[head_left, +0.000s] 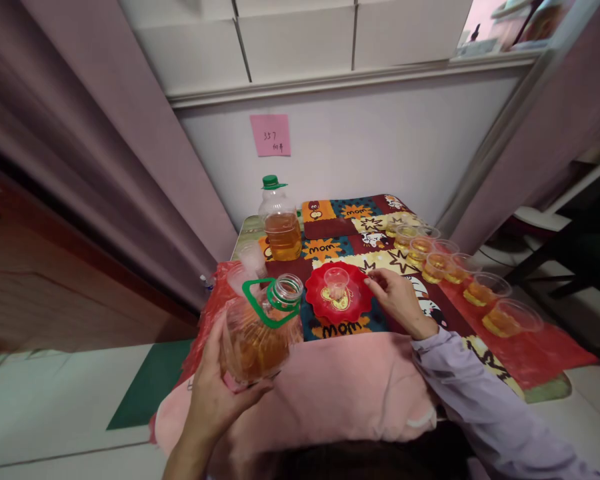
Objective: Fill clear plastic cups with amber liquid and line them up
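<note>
My left hand is wrapped round the lower part of a clear plastic jug, which tilts slightly and holds amber liquid. Its mouth is uncapped, and a green handle ring circles the neck. At the rim of a red scalloped plate, my right hand has thumb and forefinger pinched together on the edge. A clear plastic cup stands on that plate, over a gold print; whether liquid is in it I cannot tell.
A second jug with a green cap stands at the back left. Stacked clear cups are beside it. Several cups of yellowish liquid line the right side of the table. A pink cloth covers the front edge, and a patterned mat lies beneath.
</note>
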Tool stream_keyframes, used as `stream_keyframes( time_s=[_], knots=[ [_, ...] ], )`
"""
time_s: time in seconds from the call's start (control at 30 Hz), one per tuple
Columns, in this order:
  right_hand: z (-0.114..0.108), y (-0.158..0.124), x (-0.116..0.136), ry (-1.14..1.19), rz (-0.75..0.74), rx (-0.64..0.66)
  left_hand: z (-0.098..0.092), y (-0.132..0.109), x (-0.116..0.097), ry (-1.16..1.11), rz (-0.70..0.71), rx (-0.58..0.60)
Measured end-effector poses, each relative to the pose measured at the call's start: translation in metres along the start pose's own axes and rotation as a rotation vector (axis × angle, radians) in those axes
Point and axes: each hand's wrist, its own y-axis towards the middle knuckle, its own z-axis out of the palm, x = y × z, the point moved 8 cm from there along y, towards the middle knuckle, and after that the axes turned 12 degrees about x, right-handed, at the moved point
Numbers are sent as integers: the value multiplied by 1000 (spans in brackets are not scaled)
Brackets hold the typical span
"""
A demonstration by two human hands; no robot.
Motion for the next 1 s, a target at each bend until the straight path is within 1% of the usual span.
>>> stream_keyframes(
  time_s=[0.07,0.1,0.2,0.23,0.27,0.33,0.37,0.43,0.47,0.5,0.53,0.6,0.63,0.67,0.7,0.73,0.77,0.87,0.93,1.0],
  knots=[
    [3,-17,4,79,24,72,0,1,-1,21,11,-7],
    [10,-29,9,136,11,146,0,2,-1,36,18,-16],
    [44,-77,22,255,-50,486,1,0,-2,85,37,-29],
    [56,-96,23,237,-56,588,0,0,-2,98,34,-31],
    [65,-112,21,189,-51,657,0,-1,-1,104,27,-31],
    [79,-136,12,100,-11,724,-1,-3,1,116,13,-34],
    [83,-142,9,91,10,739,-3,-4,2,127,12,-37],
    [86,-141,8,159,40,733,-4,-6,3,143,13,-36],
    [84,-134,9,207,50,694,-5,-7,5,144,8,-37],
    [78,-122,11,239,57,616,-6,-9,6,140,-1,-43],
    [69,-107,12,244,63,504,-7,-10,8,129,-15,-51],
    [46,-78,10,160,82,238,-10,-12,13,98,-53,-66],
    [36,-66,6,92,102,125,-11,-13,16,79,-73,-65],
    [29,-55,1,25,137,45,-12,-13,18,60,-91,-60],
    [27,-47,-7,-27,183,6,-13,-14,19,43,-103,-58],
    [28,-40,-16,-53,240,0,-14,-15,21,30,-110,-60],
    [32,-35,-27,-45,301,26,-15,-16,22,23,-113,-66],
    [58,-31,-56,157,465,194,-17,-20,26,26,-122,-89],
    [72,-32,-65,301,528,243,-18,-23,28,31,-126,-127],
    [77,-30,-68,362,547,227,-19,-24,28,34,-121,-174]
  ],
)
